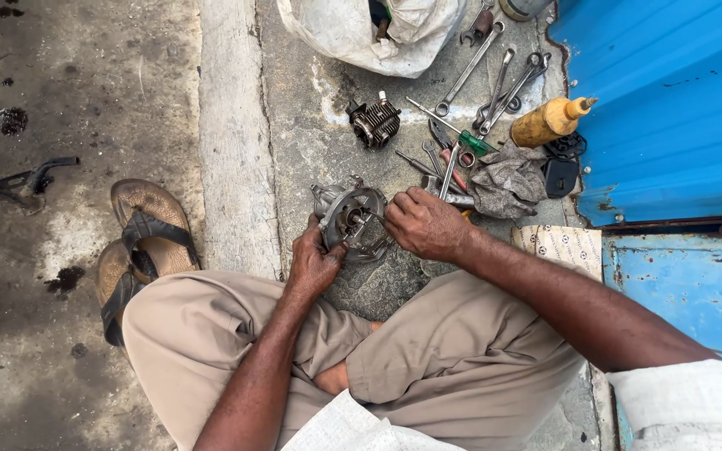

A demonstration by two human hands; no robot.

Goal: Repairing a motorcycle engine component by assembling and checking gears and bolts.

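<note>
Head view ground: rough grey concrete floor point(68, 83), stained with dark oil spots, crossed by a paler raised concrete strip point(231, 142).
Wall: blue corrugated metal sheet point(670, 92) at the right, rusted along its lower edge.
Sack: crumpled white plastic sack point(378, 33) at the top, cut off by the frame.
Sandals: worn brown sandals point(139, 250) just beside the person's knee.
Tools: long steel spanners point(495, 79) fanned out near a dirty grey rag point(507, 179) and a yellow plastic oil bottle point(545, 121).
Cylinder: dark finned engine cylinder point(375, 123) standing apart on the floor.
Casing: round grey metal engine casing point(353, 219), on the floor before the crossed legs, between both hands.
Left hand point(315, 259): fingers clasped on the casing's near rim.
Right hand point(424, 221): fingers pinched around a thin tool, mostly hidden, its tip inside the casing.
</note>
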